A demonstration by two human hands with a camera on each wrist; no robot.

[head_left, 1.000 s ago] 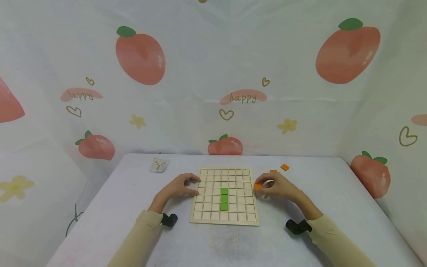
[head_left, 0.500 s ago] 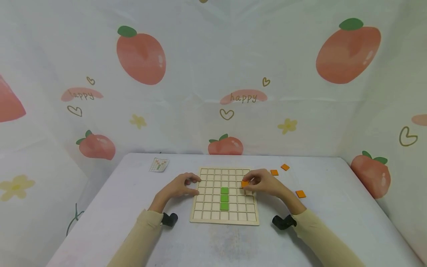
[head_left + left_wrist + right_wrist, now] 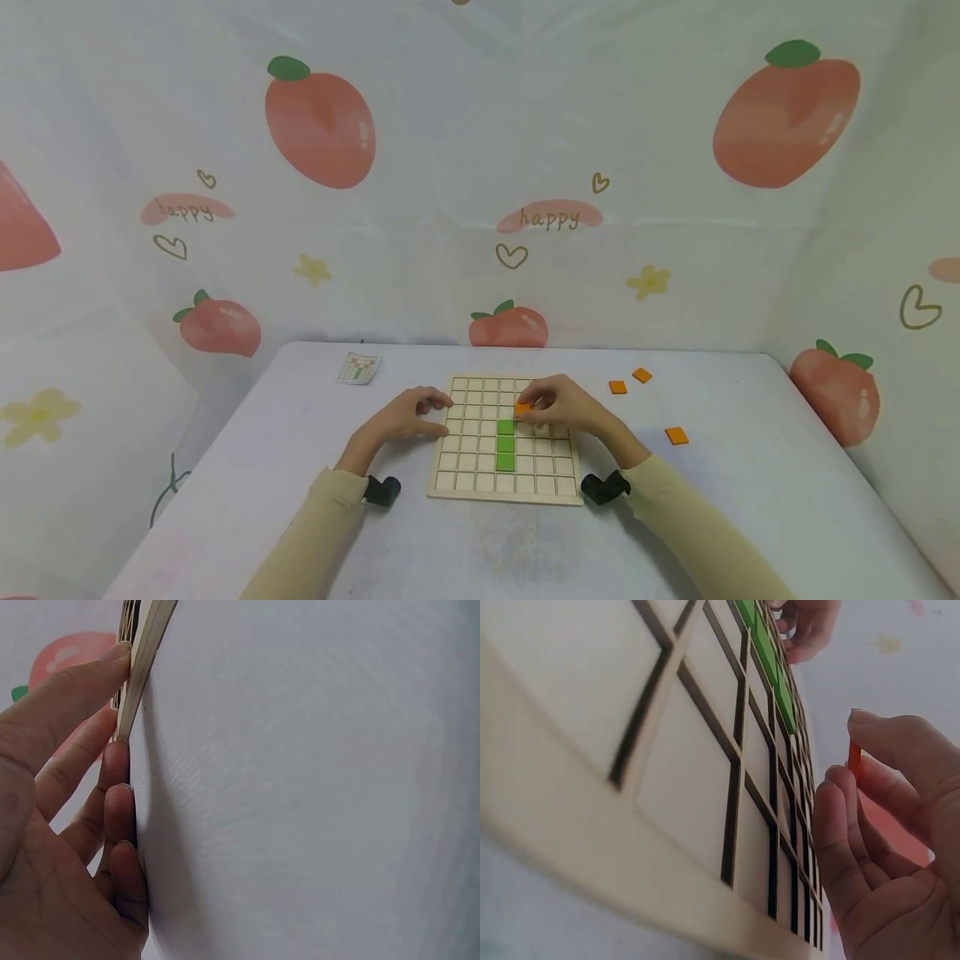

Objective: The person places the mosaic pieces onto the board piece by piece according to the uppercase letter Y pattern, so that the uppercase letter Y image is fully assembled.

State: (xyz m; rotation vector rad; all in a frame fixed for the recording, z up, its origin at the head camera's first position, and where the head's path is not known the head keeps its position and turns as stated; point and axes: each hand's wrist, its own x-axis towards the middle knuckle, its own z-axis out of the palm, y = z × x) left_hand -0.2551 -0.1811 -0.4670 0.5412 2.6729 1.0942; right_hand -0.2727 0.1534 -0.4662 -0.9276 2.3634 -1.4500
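The wooden grid board (image 3: 466,498) lies flat, with a column of three green tiles (image 3: 506,444) set in its middle. At its left edge rests my left hand (image 3: 397,421), thumb and forefinger spread apart and touching the edge; the left wrist view shows their tips against the board's side (image 3: 139,690). My right hand (image 3: 573,410) is over the board and pinches an orange tile (image 3: 522,409) between thumb and fingers. This tile is just right of and behind the farthest green tile. In the right wrist view, the orange tile (image 3: 854,759) is edge-on, raised off the grid.
Two orange tiles (image 3: 617,387) (image 3: 642,375) lie behind and right of the board, and another orange tile (image 3: 677,436) lies farther right. A small card with a printed grid pattern (image 3: 359,368) is at the back left of the white table (image 3: 480,550).
My right hand has carried the orange tile leftward from beside the board to over its middle, uncovering the tile on the right. My left hand has stayed at the left edge.
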